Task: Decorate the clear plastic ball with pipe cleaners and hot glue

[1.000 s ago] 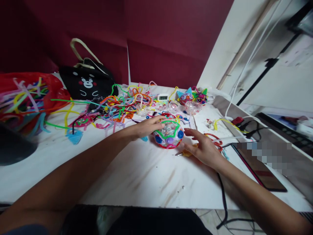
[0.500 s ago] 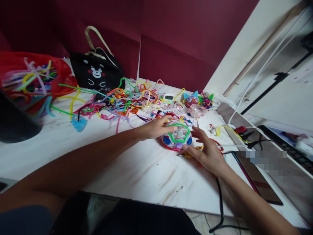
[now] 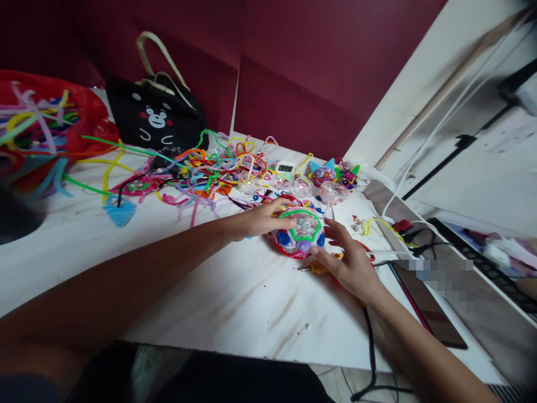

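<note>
A round clear craft ball (image 3: 306, 225), trimmed with green, pink and red pipe cleaners and dark blue coils, sits on the white table. My left hand (image 3: 265, 219) reaches over its left side, thumb on the front and fingers behind, holding it in place. At the right, my right hand (image 3: 348, 260) has its fingers spread around the ball's edge; the thumb tip is by the purple knob at the front. Partly under my right hand lies a yellow-handled tool (image 3: 318, 267), its kind hard to make out.
Tangled pipe cleaners (image 3: 218, 168) cover the back of the table, beside a black bag (image 3: 153, 120) and a red bag (image 3: 90, 126). Behind the ball are a small digital timer (image 3: 285, 169), clear balls (image 3: 333, 192) and finished animal heads (image 3: 323, 174). A dark tablet (image 3: 432, 308) lies right.
The view has shifted slightly, so everything sits a little further left. Both hands keep nearly the same pose around the craft ball, which looks barely turned.
</note>
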`<state>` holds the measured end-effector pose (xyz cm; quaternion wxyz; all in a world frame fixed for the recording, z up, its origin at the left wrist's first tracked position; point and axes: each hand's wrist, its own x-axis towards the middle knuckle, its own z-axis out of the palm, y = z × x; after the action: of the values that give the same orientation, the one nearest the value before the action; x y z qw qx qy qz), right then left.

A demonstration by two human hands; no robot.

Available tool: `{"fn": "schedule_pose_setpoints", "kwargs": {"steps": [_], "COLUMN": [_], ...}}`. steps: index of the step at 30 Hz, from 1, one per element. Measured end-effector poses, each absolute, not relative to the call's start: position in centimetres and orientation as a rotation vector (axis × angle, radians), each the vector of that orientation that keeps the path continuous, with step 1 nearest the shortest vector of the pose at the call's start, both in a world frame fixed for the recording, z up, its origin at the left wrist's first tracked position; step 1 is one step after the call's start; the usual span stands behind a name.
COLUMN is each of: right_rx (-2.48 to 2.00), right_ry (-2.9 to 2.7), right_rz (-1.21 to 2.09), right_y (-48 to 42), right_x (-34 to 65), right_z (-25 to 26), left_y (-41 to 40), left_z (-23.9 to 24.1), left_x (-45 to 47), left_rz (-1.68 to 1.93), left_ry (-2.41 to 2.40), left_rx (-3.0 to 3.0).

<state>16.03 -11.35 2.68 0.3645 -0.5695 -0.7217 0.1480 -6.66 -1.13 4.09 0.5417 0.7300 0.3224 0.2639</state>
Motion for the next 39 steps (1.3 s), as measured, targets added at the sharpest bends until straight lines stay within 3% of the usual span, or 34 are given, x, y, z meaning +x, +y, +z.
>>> {"fn": "schedule_pose_setpoints", "kwargs": {"steps": [20,27,35,39], "right_rx": [-1.479,-1.562,-1.661,-1.616], "right_ry": [-2.012,-2.131,-2.118,-2.054], "right_rz": [0.293,-0.139,0.284,0.327], "right_y": [-16.9,-13.1,-8.9,-8.4], "right_x": [18.8,17.4,15.8,16.3], "right_z": [2.9,3.4,3.9,3.6], "left_y": [-0.9,-0.9,-1.4,-1.2], "left_z": [5.1,4.1,4.1,4.9], "left_x": [-6.7,-7.0,-6.7,-6.4], "left_rz": [0.537,0.562,0.686,0.748], "left_ry": [0.988,0.96,0.995,0.941], "left_rx": [1.543,1.545,1.391,1.329]}}
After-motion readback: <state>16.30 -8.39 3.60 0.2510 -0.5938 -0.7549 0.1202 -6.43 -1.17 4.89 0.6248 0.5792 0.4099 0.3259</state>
